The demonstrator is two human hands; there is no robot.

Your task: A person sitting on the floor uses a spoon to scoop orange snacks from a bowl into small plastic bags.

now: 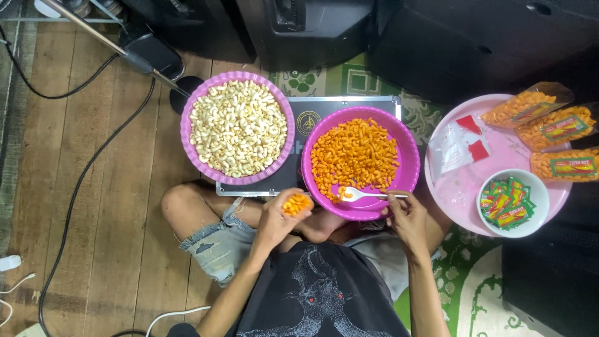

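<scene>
Op: Black shirt (pixel 321 293) fills the bottom centre of the frame, nearest the lens; bare knee (pixel 181 209) and frayed denim shorts (pixel 218 246) sit left of it. I log hands next.

Obs: Left hand first?

Op: Left hand (pixel 277 221), lower centre, is cupped around a small clear packet (pixel 297 204) holding orange snacks, mouth facing up. Fingers are closed on it, a narrow wrap. It sits just below the near rim of the magenta bowl (pixel 409 165).

Obs: Right?

Op: Right hand (pixel 405 218) pinches the handle end of a white spoon (pixel 365 195). The spoon's bowl lies on the orange snacks (pixel 354 156) at the near edge of the heap, and carries a few pieces.

Obs: Surroundings?

Op: Lilac fluted bowl (pixel 187 134) of pale snacks (pixel 237 128) is at upper centre-left, beside the magenta one. Both rest on a dark flat case (pixel 349 106). Pink tray (pixel 462 187) at right carries three filled bags (pixel 564 128), empty bags (pixel 458 146), and a white bowl (pixel 540 203) of small green sachets (pixel 506 203). Cables (pixel 75 187) cross the wooden floor (pixel 112 237) at left.

Obs: Risks?

Op: My judgement: the packet mouth is small and the spoon load loose, so pieces could miss it and drop onto the lap. The soft packet could fold if squeezed harder, spilling its contents. The magenta bowl overhangs the case edge; pressing its near rim might tip it.
</scene>
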